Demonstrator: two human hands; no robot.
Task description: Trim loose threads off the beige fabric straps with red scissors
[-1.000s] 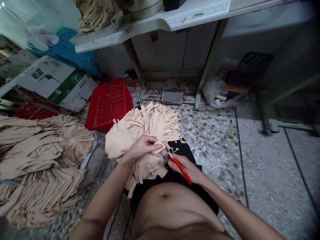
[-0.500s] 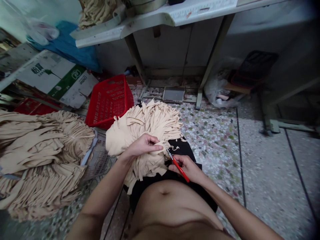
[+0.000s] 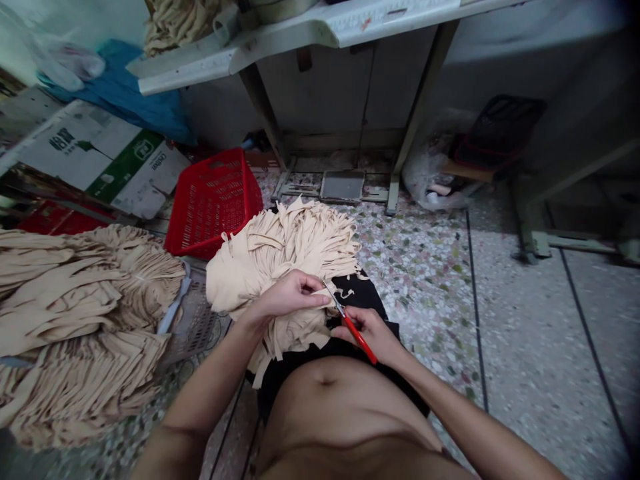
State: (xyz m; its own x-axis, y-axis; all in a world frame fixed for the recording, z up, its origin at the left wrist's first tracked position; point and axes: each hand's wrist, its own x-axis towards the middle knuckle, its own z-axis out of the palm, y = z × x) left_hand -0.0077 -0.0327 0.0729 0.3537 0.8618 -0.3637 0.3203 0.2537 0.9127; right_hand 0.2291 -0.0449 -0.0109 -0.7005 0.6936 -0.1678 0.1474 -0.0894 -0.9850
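Note:
A stack of beige fabric pieces (image 3: 280, 250) rests on my lap over black cloth (image 3: 360, 293). My left hand (image 3: 290, 297) lies on the stack's near edge, its fingers pinched on one beige piece. My right hand (image 3: 367, 330) is closed round red-handled thread snips (image 3: 350, 323). The snips' metal tip points up and left and meets the fabric right by my left fingertips.
A large heap of the same beige pieces (image 3: 75, 320) lies at the left on a grey crate (image 3: 197, 320). A red plastic basket (image 3: 213, 203) stands behind my lap. A sewing table (image 3: 325, 27) with a foot pedal (image 3: 343, 187) stands ahead on the speckled floor. Cardboard boxes (image 3: 100, 157) are at the far left.
My hands have hardly moved; the snips' tip has shifted slightly closer to my left fingertips. The view has drifted a little.

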